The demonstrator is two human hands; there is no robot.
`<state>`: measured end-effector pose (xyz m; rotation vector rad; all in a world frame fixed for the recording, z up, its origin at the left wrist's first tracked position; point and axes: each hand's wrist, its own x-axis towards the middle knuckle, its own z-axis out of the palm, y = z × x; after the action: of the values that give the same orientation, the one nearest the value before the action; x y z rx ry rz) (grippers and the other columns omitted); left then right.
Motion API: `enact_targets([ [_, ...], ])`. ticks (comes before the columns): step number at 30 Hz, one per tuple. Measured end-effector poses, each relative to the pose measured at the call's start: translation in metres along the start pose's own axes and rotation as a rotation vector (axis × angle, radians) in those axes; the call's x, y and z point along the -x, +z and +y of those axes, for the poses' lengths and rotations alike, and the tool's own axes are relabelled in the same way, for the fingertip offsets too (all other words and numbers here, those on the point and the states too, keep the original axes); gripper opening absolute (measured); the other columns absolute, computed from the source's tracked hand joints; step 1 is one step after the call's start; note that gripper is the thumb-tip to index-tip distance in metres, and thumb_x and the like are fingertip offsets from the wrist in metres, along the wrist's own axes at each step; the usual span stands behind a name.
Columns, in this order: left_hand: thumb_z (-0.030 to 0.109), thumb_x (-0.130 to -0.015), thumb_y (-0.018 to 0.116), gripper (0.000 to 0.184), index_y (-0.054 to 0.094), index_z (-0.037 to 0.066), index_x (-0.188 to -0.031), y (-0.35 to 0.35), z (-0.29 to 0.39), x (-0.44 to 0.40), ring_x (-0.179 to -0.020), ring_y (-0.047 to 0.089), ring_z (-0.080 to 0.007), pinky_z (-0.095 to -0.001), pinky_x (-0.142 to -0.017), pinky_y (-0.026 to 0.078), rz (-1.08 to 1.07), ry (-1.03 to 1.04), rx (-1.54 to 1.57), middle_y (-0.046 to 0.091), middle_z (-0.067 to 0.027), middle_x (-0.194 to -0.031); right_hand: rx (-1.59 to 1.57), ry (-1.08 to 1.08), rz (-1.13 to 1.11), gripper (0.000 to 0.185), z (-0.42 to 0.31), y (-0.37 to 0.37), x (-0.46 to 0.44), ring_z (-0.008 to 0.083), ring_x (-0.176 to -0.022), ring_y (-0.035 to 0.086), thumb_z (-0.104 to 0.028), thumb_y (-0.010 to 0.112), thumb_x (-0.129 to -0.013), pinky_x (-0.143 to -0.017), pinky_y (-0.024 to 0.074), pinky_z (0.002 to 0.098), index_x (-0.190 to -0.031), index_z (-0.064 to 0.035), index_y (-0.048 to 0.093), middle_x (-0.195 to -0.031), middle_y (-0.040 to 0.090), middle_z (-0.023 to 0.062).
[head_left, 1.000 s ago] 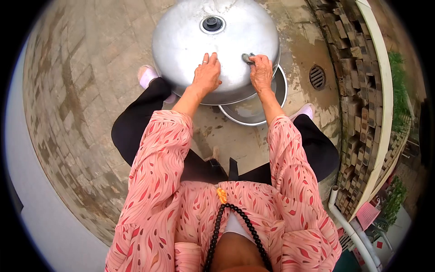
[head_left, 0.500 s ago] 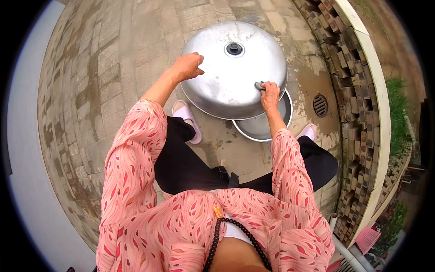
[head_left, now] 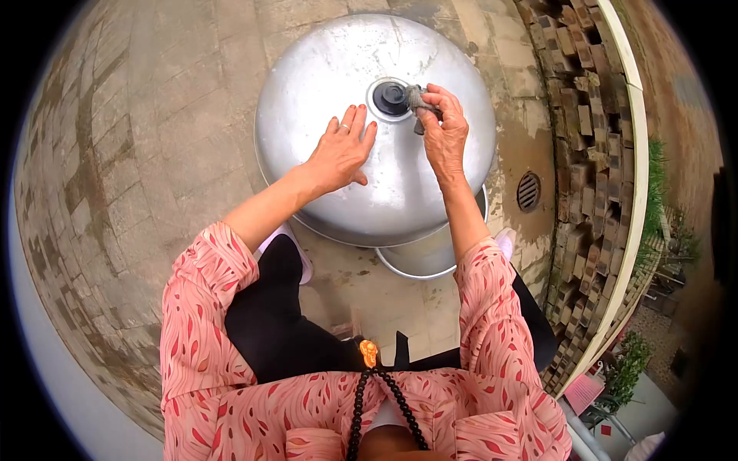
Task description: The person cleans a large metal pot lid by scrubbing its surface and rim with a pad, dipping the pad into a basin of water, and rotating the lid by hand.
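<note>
A large domed metal lid (head_left: 323, 84) fills the upper middle of the head view, with a black knob (head_left: 390, 98) at its centre. My left hand (head_left: 342, 150) lies over the lid left of the knob, fingers spread and holding nothing. Pinched in my right hand (head_left: 446, 134) is a grey cloth (head_left: 419, 104), touching the right side of the knob. Partly hidden beneath the lid's near edge is a round metal basin (head_left: 430, 257) on the ground.
Paving slabs (head_left: 177, 161) cover the ground. A round drain grate (head_left: 529, 192) lies right of the lid, beside a stacked brick wall (head_left: 580, 192). My slippered feet stand either side of the basin.
My right hand has moved the cloth from the lid's lower right side up to the knob. My left hand has come from the lid's left edge inward, its fingers now spread.
</note>
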<state>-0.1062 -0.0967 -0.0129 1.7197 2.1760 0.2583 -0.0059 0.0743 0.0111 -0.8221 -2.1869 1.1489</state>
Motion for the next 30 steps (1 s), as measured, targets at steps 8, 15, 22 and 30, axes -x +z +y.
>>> enact_targets([
  [8,0.030,-0.058,0.087,0.098,0.041,-0.004,-0.138,0.003,0.001,0.003,-0.140,0.027,-0.0435,-0.0540,-0.109,0.035,0.059,0.003,0.049,0.026,-0.0313,-0.149,0.196,-0.036,-0.120,0.018,0.010,0.046,-0.023,0.0285,-0.093,0.061,-0.005,0.067,-0.074,-0.082,0.0481,0.0375,-0.092,-0.0049,0.066,-0.095,0.070,0.0101],
  [15,0.031,-0.060,0.086,0.097,0.040,-0.001,-0.140,0.003,0.002,0.001,-0.142,0.026,-0.0410,-0.0530,-0.110,0.035,0.040,-0.024,0.041,0.025,-0.0283,-0.151,0.057,0.197,-0.086,0.019,0.016,0.044,-0.046,0.0269,-0.073,0.067,-0.010,0.068,-0.078,-0.073,0.0512,0.0368,-0.093,-0.0002,0.066,-0.080,0.069,0.0175],
  [22,0.029,-0.075,0.078,0.076,0.043,0.010,-0.139,0.013,-0.016,0.014,-0.139,0.034,-0.0317,-0.0401,-0.107,0.041,0.165,-0.025,0.211,0.032,-0.0128,-0.152,0.259,0.141,0.159,0.034,0.087,-0.060,-0.025,0.0280,-0.088,0.066,-0.014,0.067,-0.081,-0.081,0.0500,0.0390,-0.111,0.0001,0.063,-0.098,0.069,0.0190],
  [30,0.037,-0.079,0.079,0.092,0.027,0.004,-0.147,0.058,-0.067,0.102,-0.131,0.041,-0.0414,-0.0540,-0.099,0.044,0.360,-0.699,0.508,0.029,-0.0309,-0.147,-0.029,0.761,0.504,0.031,0.226,-0.155,0.081,0.0205,-0.089,0.061,-0.013,0.068,-0.083,-0.081,0.0479,0.0338,-0.108,0.0046,0.066,-0.098,0.068,0.0159],
])
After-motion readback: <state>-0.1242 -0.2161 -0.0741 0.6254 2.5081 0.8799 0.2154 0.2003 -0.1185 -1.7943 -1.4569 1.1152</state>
